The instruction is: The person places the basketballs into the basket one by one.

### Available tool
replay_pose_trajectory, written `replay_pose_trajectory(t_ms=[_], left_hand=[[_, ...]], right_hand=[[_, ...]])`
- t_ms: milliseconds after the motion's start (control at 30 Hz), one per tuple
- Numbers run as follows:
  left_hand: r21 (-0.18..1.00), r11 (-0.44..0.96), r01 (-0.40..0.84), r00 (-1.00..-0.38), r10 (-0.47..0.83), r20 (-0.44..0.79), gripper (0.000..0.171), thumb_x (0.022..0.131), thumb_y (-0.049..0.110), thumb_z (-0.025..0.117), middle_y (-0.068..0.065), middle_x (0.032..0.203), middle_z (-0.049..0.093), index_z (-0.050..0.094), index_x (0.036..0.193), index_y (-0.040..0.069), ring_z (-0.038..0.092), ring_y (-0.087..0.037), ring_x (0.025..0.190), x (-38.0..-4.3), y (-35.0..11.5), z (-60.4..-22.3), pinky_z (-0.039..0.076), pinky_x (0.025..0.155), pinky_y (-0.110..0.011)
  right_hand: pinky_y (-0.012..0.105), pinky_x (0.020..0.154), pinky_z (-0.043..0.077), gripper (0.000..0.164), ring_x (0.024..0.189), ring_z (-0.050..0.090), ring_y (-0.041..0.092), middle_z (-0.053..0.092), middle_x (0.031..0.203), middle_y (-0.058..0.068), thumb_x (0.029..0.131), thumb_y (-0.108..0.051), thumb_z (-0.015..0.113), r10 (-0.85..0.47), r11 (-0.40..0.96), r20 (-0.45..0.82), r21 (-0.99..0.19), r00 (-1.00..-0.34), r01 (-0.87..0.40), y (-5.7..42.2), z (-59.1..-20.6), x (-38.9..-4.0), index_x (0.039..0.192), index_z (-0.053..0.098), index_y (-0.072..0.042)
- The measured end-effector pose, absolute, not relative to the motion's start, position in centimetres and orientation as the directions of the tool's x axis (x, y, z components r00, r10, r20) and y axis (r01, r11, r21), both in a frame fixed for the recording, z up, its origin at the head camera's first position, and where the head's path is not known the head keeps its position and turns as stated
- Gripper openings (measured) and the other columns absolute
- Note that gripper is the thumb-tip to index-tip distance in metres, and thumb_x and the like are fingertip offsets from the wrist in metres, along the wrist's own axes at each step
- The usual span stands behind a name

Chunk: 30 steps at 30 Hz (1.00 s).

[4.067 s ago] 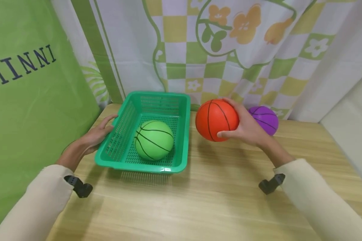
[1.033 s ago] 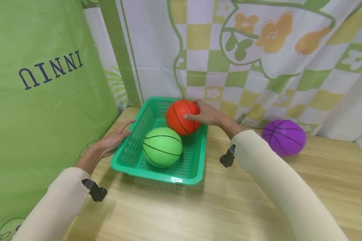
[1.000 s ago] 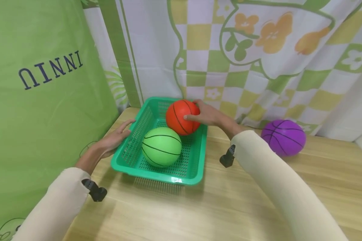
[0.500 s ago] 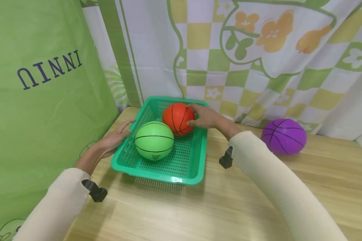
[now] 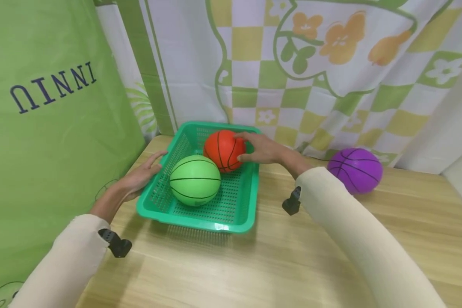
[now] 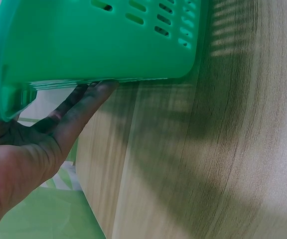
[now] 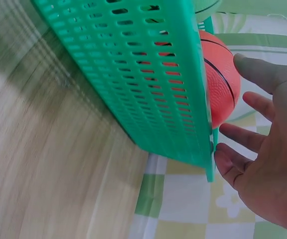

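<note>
A green plastic basket (image 5: 236,226) with slotted walls holds a lime green ball (image 5: 195,179) with black basketball lines, and a smaller-looking red ball (image 5: 224,150) behind it at the back right. My right hand (image 5: 263,149) is over the basket's right rim beside the red ball. Its fingers are spread, and the right wrist view shows this hand (image 7: 273,134) loosely curved, gripping nothing. At the basket's left side my left hand (image 5: 140,176) rests against the outer wall. In the left wrist view its fingers (image 6: 83,112) lie straight beneath the rim.
A purple ball (image 5: 355,171) sits on the wooden table (image 5: 223,273) to the right, near the back. A patterned curtain (image 5: 262,64) hangs behind the table. Green fabric (image 5: 54,141) with dark letters covers the left side.
The red ball went from right of the basket into its back right, and my right hand let go of it. The green ball rolled slightly back and left. My left hand stayed at the basket.
</note>
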State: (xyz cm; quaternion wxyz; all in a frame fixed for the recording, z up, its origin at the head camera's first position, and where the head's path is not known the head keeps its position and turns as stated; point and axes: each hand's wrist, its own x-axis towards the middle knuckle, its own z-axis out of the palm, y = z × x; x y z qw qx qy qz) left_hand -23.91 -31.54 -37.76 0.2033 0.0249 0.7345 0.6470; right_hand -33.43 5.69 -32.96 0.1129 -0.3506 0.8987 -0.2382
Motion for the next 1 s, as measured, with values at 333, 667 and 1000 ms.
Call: replay_pose_trajectory(t_ms=[333, 667, 1000], left_hand=[[0.957, 0.191, -0.217, -0.910, 0.315, -0.269, 0.057, 0.112, 0.023, 0.024, -0.033, 0.141, 0.033, -0.004, 0.161, 0.030, 0.060, -0.036, 0.105, -23.9, -31.3, -37.6, 0.054, 0.084, -0.054], [0.952, 0.218, -0.213, -0.914, 0.301, -0.274, 0.056, 0.112, 0.024, 0.023, -0.030, 0.132, 0.040, -0.004, 0.161, 0.029, 0.063, -0.029, 0.098, -23.8, -31.2, -37.3, 0.056, 0.080, -0.047], [0.945, 0.233, -0.231, -0.906, 0.302, -0.296, 0.056, 0.112, 0.024, 0.021, -0.029, 0.133, 0.040, -0.006, 0.161, 0.029, 0.063, -0.029, 0.100, -23.8, -31.0, -37.1, 0.056, 0.081, -0.047]], right_hand=[[0.058, 0.106, 0.035, 0.066, 0.133, 0.042, 0.041, 0.043, 0.147, 0.025, 0.095, -0.024, 0.070, -0.687, 0.625, -0.007, -0.517, -0.727, -0.585, 8.8, -32.1, -32.6, 0.150, 0.040, -0.004], [0.061, 0.108, 0.031, 0.066, 0.134, 0.039, 0.044, 0.041, 0.148, 0.024, 0.092, -0.025, 0.071, -0.655, 0.645, 0.037, -0.492, -0.754, -0.585, 13.9, -31.2, -31.8, 0.146, 0.044, 0.000], [0.064, 0.109, 0.026, 0.066, 0.133, 0.036, 0.047, 0.042, 0.145, 0.028, 0.090, -0.024, 0.076, -0.575, 0.713, 0.053, -0.456, -0.816, -0.532, 19.8, -30.9, -30.3, 0.144, 0.046, -0.001]])
